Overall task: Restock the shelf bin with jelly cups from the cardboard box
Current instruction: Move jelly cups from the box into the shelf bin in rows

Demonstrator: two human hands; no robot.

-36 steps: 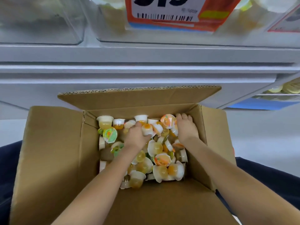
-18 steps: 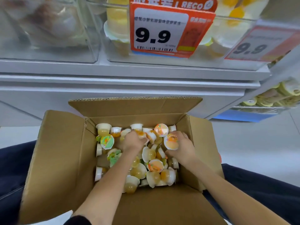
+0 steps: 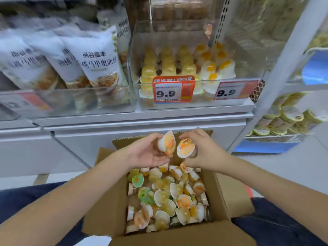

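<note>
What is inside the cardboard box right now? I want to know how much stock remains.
The cardboard box holds a loose heap of jelly cups, mostly orange or yellow, a few green-lidded. Cups hide the bottom, so the pile's depth cannot be seen.

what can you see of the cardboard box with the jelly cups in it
The cardboard box is plain brown corrugated board, open at the top with its flaps folded outward. It sits low in front of the white shelf base, between the person's dark-clothed legs. Inside lies a loose jumble of small jelly cups, clear with yellow-orange filling and printed foil lids, tipped every way. Both forearms reach over it; the hands above do not touch it.
</note>
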